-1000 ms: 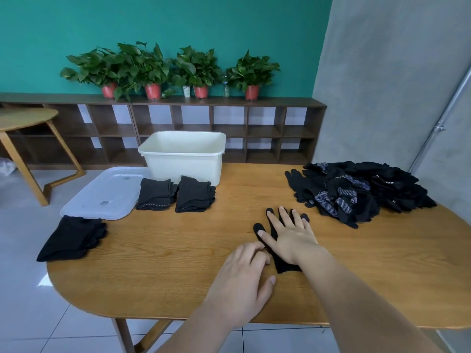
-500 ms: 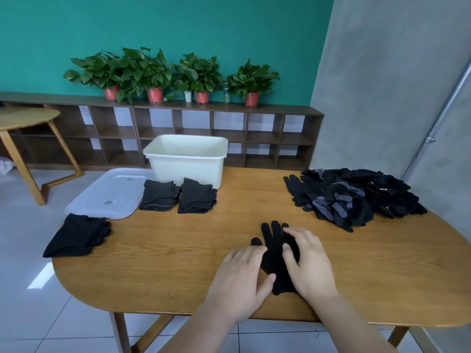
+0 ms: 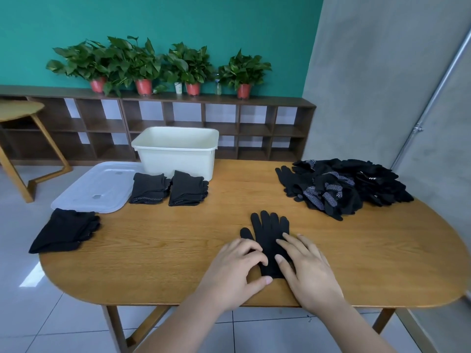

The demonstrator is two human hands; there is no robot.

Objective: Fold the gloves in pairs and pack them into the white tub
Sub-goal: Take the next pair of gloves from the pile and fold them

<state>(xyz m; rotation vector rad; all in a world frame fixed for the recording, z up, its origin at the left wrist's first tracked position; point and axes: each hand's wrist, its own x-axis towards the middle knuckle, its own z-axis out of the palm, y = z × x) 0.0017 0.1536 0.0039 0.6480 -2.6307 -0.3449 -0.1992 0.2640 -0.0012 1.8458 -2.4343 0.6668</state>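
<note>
**Black glove (image 3: 269,233) held flat on wooden table (image 3: 178,250)**

The black glove is laid near the table's front edge, fingers pointing away, cuff toward the person. Its lower left edge is pinched by the left hand (image 3: 237,271), whose fingers are bent onto the fabric with the thumb set against the cuff corner. The right hand (image 3: 305,271) is rested on the glove's right side with fingers loosely extended and nothing grasped.

The white tub (image 3: 175,154) is placed at the far edge of the oval, wood-grained top, and what it holds cannot be seen. A clear lid (image 3: 94,184) is laid flat just to its left. Two folded stacks (image 3: 150,187) are set side by side in front of the tub, touching each other, and a third folded stack (image 3: 66,229) is overhung at the left rim. A loose glove pile (image 3: 341,187) is heaped at the far right.

Behind, a low cubby shelf (image 3: 178,123) topped with potted plants (image 3: 142,62) is backed by a teal wall (image 3: 178,21). A grey wall (image 3: 382,72) crossed by a metal pipe (image 3: 433,98) is seen at right, a second wooden table (image 3: 17,110) at left, and pale floor tiles (image 3: 25,301) below.
</note>
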